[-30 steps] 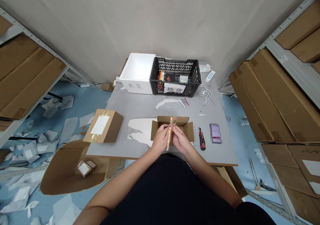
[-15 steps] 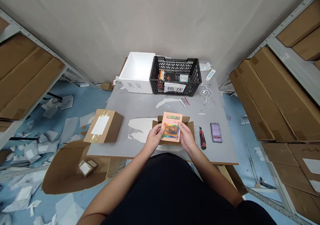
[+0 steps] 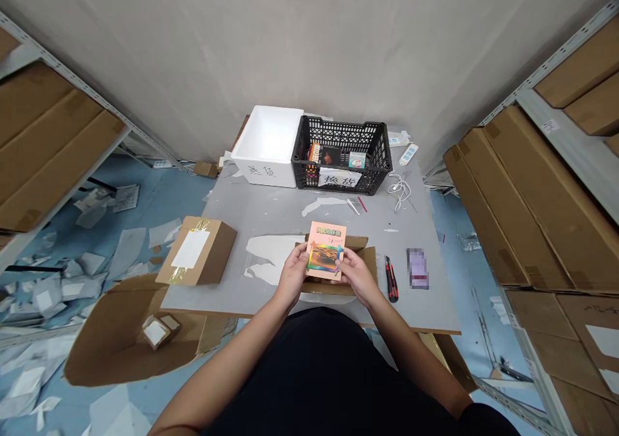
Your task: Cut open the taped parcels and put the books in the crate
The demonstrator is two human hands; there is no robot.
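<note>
A pink book (image 3: 327, 250) with a rainbow-edged picture on its cover is held up in front of me, cover toward the camera. My left hand (image 3: 293, 269) is closed on its left edge, thumb on the cover. On the lower right edge, my right hand (image 3: 356, 272) grips it between thumb and fingers. Beneath the book stands an opened small cardboard box (image 3: 370, 262), flaps spread; the book and hands hide most of its inside. Just right of the box lies a red and black box cutter (image 3: 391, 280).
At the table's back stand a white foam box (image 3: 267, 173) and a black crate (image 3: 341, 188) holding several books or boxes. A taped carton (image 3: 213, 252) sits left, a blurred phone (image 3: 417, 268) right. A large open carton (image 3: 111, 333) is on the littered floor. Loaded shelves flank both sides.
The book has shifted slightly left in both hands, showing more of the cardboard box at its right. My right hand's fingers have slid lower on the book's edge. The view has tilted a little.
</note>
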